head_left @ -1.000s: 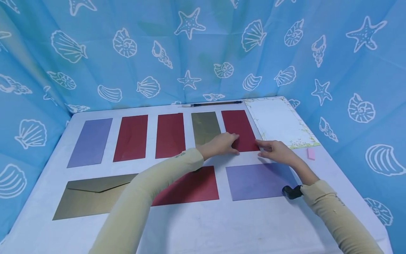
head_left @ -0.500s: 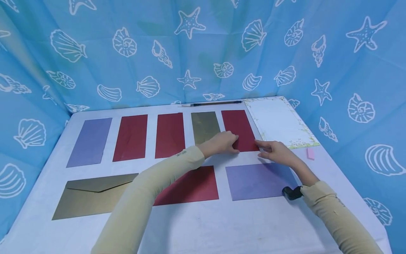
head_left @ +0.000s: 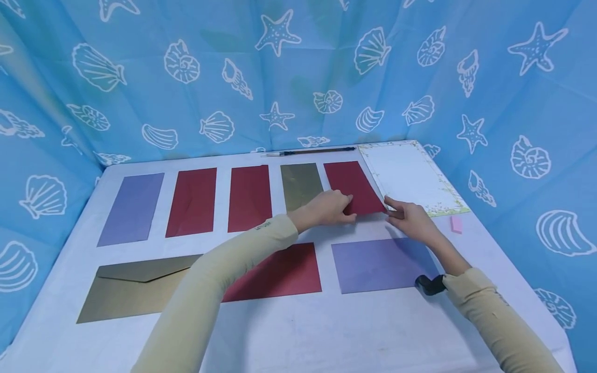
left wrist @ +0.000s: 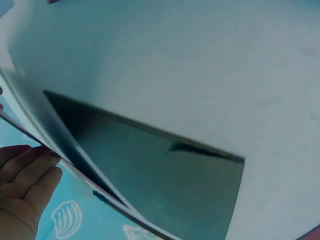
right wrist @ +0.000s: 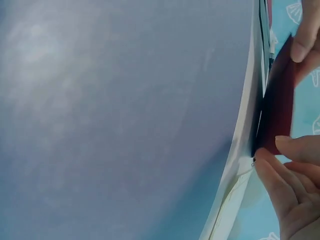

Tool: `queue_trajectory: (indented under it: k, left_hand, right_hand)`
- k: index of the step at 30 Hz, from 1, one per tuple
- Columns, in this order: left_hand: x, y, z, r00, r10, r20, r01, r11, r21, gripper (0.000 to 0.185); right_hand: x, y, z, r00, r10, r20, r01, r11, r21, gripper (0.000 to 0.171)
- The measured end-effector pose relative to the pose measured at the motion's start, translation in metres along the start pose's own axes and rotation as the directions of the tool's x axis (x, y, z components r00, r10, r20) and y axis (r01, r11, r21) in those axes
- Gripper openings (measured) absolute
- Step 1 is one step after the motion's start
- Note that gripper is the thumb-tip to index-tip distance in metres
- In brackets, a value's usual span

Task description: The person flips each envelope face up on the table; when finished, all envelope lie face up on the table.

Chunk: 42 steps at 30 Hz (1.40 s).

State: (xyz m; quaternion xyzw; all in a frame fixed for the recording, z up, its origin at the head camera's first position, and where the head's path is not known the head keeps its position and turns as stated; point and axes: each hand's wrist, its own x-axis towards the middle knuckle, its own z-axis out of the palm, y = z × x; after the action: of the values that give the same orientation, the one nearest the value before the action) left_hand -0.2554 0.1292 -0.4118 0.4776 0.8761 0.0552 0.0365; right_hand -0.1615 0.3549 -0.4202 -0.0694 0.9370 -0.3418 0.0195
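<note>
I see my left hand (head_left: 328, 208) pinching the near left corner of the red envelope (head_left: 354, 185), fingers on top and thumb tucked under its edge. My right hand (head_left: 410, 217) has its fingertips (right wrist: 292, 150) closed on the near right corner; in the right wrist view the envelope's edge runs between the thumb above and the fingers below. The near end is lifted off the table (head_left: 298, 321) while the far end looks to be still down.

The envelope is a plain, deep red, narrow rectangle with no marking I can make out. Its long axis runs from me toward the table's far edge, skewed a little so the near end swings toward the right edge. It sits at the right end of the far row, near the far right corner.

Just to its left lies a gold envelope (head_left: 300, 185), and to its right a white sheet with a patterned border (head_left: 410, 176). Nearer me, a purple envelope (head_left: 380, 264) lies flat under my right wrist, and a small pink eraser (head_left: 456, 224) sits by the right edge. A thin brush (head_left: 310, 152) lies along the far edge.
</note>
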Motion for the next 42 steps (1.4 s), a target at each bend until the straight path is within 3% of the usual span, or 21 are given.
queue_trajectory:
  k: [8,13,31,37,42]
  left_hand:
    - [-0.005,0.002,-0.006,0.997,0.0,-0.072,-0.001,1.0,-0.02,0.051]
    - [-0.008,0.003,-0.006,0.996,-0.003,-0.091,0.0,1.0,-0.026,0.052]
    - [-0.018,0.005,-0.002,0.996,-0.02,-0.082,0.016,0.999,-0.05,0.059]
    - [-0.017,0.007,-0.003,0.994,-0.031,-0.103,0.015,0.988,-0.153,0.062]
    - [-0.017,0.01,-0.007,0.991,-0.053,-0.125,0.007,0.941,-0.339,0.064]
  right_hand:
    - [0.004,-0.003,0.0,0.999,0.023,-0.027,-0.023,1.0,-0.018,0.049]
    - [0.006,-0.005,-0.002,0.998,0.056,-0.035,-0.056,0.998,0.019,0.055]
    - [0.009,-0.011,-0.001,0.995,0.002,-0.104,0.013,0.99,0.14,0.057]
    - [0.009,-0.014,0.0,0.992,-0.04,-0.123,0.059,0.985,0.161,0.055]
    - [0.009,-0.018,0.001,0.988,-0.088,-0.127,0.108,0.981,0.161,0.053]
